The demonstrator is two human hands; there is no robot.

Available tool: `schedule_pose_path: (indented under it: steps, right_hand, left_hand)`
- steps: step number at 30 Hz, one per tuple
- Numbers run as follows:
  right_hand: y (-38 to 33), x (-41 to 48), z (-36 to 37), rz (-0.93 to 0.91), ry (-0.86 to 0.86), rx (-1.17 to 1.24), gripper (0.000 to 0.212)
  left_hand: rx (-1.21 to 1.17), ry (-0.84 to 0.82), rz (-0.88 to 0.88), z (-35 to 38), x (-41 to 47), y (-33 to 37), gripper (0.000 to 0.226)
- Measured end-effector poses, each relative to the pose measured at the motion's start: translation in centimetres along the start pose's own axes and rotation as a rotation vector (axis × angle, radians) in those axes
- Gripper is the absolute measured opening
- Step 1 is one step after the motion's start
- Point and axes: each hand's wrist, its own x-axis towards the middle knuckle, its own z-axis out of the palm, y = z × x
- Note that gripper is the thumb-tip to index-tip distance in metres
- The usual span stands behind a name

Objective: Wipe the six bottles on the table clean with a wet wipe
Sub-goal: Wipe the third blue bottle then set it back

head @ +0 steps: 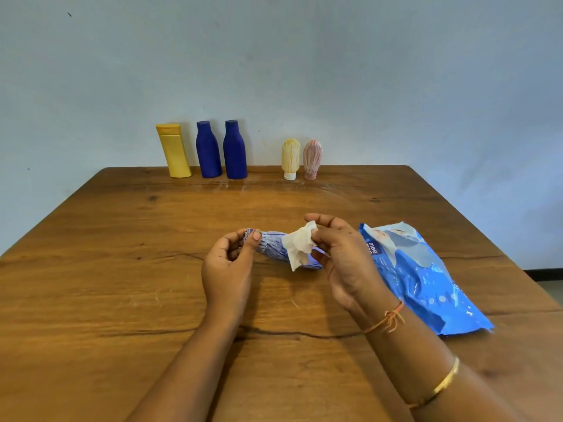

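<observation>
A small blue bottle (275, 249) is being held on its side above the table (122, 269), approx. mid-table. Its cap end is being pinched by the left hand (228, 269), thumb & fingers closed round it. A crumpled white wipe (300, 243) is being pressed against the bottle's body by the right hand (344, 257), fingertips clamped together on the wipe's upper edge; the bottle's far end is being hidden behind wipe & hand.

Five other bottles are being kept upright in a row at the table's far edge, near the wall (396, 86). L to R: a yellow bottle (174, 150), two dark blue bottles (208, 149) (235, 149) just beside each other, then, after a gap, a cream tube (290, 159) & a pink tube (312, 159), both standing on their caps.

A blue wipes pack (426, 278) is being left flat on the table just right of the right hand, flap peeled open. A thread band (387, 319) & a gold bangle (441, 383) are being worn on the right wrist.
</observation>
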Motion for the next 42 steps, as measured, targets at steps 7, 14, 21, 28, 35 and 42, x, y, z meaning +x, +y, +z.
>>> schedule_pose_path:
  steps: [7, 14, 21, 28, 35, 42]
  right_hand:
    - [0.9, 0.1, 2.7, -0.237, 0.026, -0.259, 0.027]
    - [3.7, -0.4, 3.5, -0.744, -0.182, -0.972, 0.044]
    - [4.2, 0.6, 0.1, -0.715, -0.258, -1.396, 0.059]
    - [3.4, 1.9, -1.8, -0.437, -0.089, -1.299, 0.052]
    - [3.2, -0.4, 2.1, -0.729, -0.319, -1.133, 0.051]
    - [2.3, 1.8, -3.2, -0.33, -0.09, -1.096, 0.045]
  left_hand:
    - [0.012, -0.006, 0.01, 0.0, -0.3, -0.2, 0.007]
    - [-0.024, -0.012, 0.003, 0.0, -0.4, -0.4, 0.011]
    - [-0.038, 0.012, 0.017, 0.1, -0.2, -0.3, 0.011]
    - [0.04, -0.022, 0.055, 0.1, -0.4, -0.4, 0.017]
    - [-0.002, -0.064, 0.097, -0.2, -0.5, -0.1, 0.013]
    - [0.085, -0.137, 0.192, -0.5, -0.9, 0.1, 0.022]
